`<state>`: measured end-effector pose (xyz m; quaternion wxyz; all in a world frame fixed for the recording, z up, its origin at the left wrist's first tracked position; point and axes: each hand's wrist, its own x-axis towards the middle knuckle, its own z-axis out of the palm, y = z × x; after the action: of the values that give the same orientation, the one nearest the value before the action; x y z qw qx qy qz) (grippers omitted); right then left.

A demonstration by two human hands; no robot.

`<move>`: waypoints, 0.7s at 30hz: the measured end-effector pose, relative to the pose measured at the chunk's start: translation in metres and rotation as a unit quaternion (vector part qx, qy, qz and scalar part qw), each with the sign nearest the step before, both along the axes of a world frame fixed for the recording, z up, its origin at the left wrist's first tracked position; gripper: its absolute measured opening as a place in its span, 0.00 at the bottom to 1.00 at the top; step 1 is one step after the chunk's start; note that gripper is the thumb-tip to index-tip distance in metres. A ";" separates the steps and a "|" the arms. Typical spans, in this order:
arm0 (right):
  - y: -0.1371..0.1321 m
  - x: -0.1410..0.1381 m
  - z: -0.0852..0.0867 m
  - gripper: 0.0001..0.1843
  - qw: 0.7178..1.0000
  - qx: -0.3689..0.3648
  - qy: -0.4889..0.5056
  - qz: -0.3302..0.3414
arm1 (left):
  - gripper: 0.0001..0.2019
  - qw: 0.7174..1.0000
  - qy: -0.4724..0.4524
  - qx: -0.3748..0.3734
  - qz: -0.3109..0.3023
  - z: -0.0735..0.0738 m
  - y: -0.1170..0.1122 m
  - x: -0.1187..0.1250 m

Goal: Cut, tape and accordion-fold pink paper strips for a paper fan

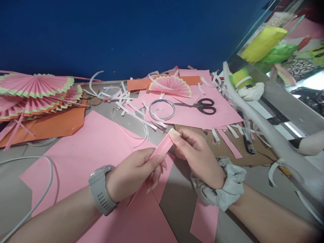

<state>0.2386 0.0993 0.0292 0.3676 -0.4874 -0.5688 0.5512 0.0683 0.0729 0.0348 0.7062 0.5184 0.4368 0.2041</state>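
Between my two hands is a narrow folded strip of pink paper [162, 145] with a pale yellow end, tilted up to the right. My left hand [138, 172], with a grey watch on its wrist, grips the lower part between thumb and fingers. The yellow tip is pinched by my right hand [193, 153], which has a pale scrunchie [222, 184] at the wrist. Large pink paper sheets [88, 162] lie under and beside my left hand. Beyond my hands, black-handled scissors [206, 106] and a roll of tape [162, 109] rest on more pink paper.
Pleated pink paper fans [37, 89] are piled at the left on orange paper [58, 125]; another fan [169, 86] lies at the back. White paper strips [124, 101] are scattered around. A box cutter [249, 143] lies at right, near another person's arm [312, 143]. A white cable [50, 168] curves at left.
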 end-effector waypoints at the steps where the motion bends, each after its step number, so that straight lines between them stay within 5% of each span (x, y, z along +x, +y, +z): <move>1: 0.000 0.000 -0.001 0.18 1.000 0.001 0.007 -0.007 | 0.17 1.000 0.002 0.008 0.002 0.000 0.000 0.000; 8: 0.001 0.001 -0.002 0.18 0.998 0.024 0.029 -0.057 | 0.15 0.999 0.022 -0.033 -0.034 0.004 -0.002 0.000; 13: 0.000 0.001 -0.002 0.18 0.995 0.019 0.062 -0.070 | 0.15 0.999 0.013 0.025 -0.029 0.000 -0.001 -0.001; 21: 0.003 -0.001 0.001 0.16 0.985 -0.095 0.143 -0.006 | 0.13 0.998 0.004 0.056 -0.014 -0.001 0.000 0.000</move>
<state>0.2373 0.1023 0.0301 0.4004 -0.4396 -0.4529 0.6643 0.0687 0.0725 0.0337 0.6771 0.5641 0.4201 0.2164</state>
